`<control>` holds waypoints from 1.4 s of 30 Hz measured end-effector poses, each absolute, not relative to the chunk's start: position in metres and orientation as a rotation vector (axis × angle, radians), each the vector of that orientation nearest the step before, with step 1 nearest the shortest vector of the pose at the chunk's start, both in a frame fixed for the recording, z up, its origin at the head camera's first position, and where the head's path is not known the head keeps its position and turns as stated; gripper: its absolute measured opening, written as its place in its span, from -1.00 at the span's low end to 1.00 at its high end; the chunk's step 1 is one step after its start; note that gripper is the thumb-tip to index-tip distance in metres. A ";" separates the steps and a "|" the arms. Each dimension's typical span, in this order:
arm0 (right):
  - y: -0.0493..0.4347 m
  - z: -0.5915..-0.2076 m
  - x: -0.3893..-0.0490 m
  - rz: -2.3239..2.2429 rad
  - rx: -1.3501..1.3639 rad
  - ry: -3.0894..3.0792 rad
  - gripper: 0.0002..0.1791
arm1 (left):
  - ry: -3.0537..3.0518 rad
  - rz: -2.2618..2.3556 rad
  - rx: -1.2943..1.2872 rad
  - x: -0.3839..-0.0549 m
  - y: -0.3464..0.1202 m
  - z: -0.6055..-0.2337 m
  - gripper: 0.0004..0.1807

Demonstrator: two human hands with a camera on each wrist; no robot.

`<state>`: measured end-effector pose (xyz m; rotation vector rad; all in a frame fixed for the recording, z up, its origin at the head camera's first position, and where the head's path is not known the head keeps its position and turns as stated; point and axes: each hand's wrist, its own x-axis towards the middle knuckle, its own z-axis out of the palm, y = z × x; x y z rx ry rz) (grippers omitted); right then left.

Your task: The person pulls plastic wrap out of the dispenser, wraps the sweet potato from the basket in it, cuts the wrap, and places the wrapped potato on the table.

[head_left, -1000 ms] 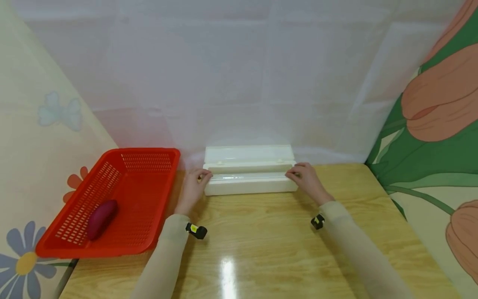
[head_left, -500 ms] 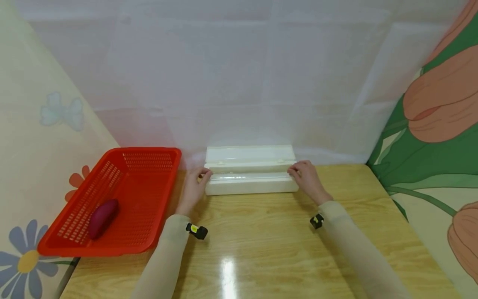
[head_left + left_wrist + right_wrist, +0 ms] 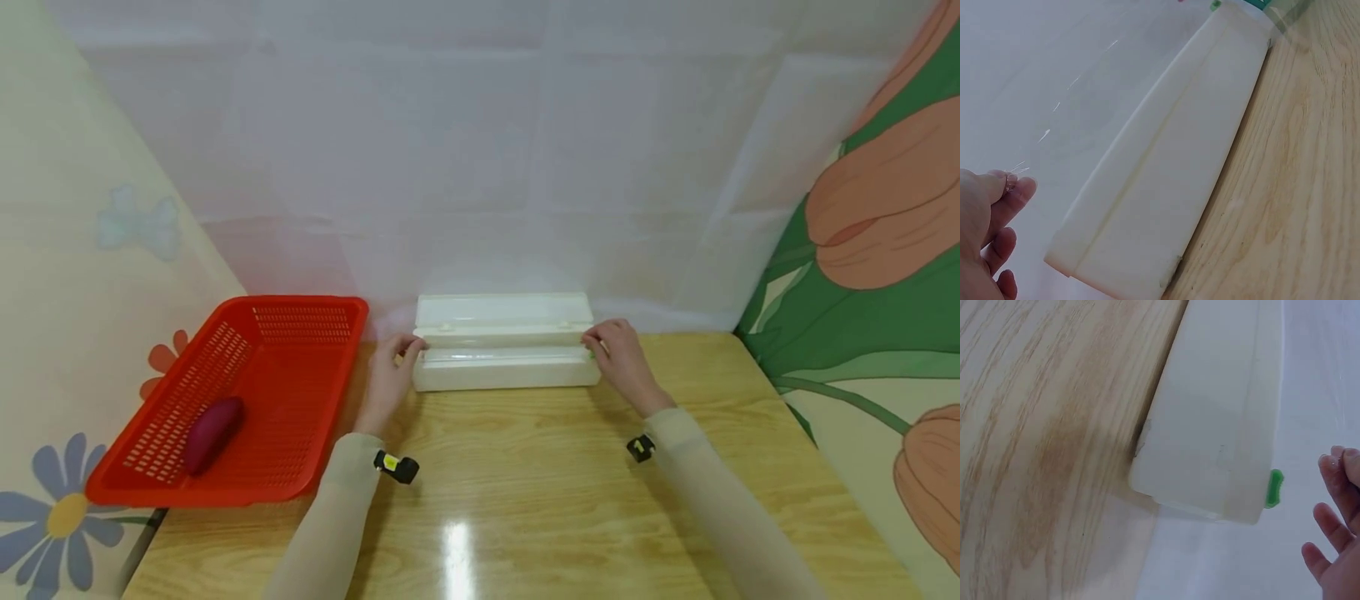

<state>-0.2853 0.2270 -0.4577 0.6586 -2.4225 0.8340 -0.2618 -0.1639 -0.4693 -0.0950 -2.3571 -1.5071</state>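
Note:
A long white cling film dispenser (image 3: 506,375) lies near the back of the table, its lid (image 3: 502,310) raised behind it. My left hand (image 3: 390,375) is at its left end, pinching a corner of clear cling film (image 3: 1044,134) between thumb and forefinger. The film's edge glints as a line running away from those fingers in the left wrist view. At the right end, my right hand (image 3: 624,367) pinches the film's other corner, thumb against forefinger, other fingers loosely bent. A small green slider (image 3: 1274,489) sits on the dispenser's edge near this hand.
A red plastic basket (image 3: 288,417) stands on the left, with a purple sweet potato (image 3: 213,435) in it. White cloth (image 3: 480,167) hangs right behind the dispenser. The wooden table (image 3: 517,475) stretches in front, between both forearms.
Both hands have risen slightly at the dispenser's ends, still pinching the film. The right hand has shifted a little to the right, and the green slider now shows beside it.

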 end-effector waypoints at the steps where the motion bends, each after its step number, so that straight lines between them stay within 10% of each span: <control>1: 0.227 -0.456 -0.283 0.836 0.660 -2.413 -0.90 | -2.347 -1.512 -0.096 -0.260 -0.164 -0.468 -0.79; 42: 0.238 -0.396 -0.198 0.764 0.867 -2.084 -0.95 | -2.043 -1.334 -0.429 -0.177 -0.166 -0.415 -0.88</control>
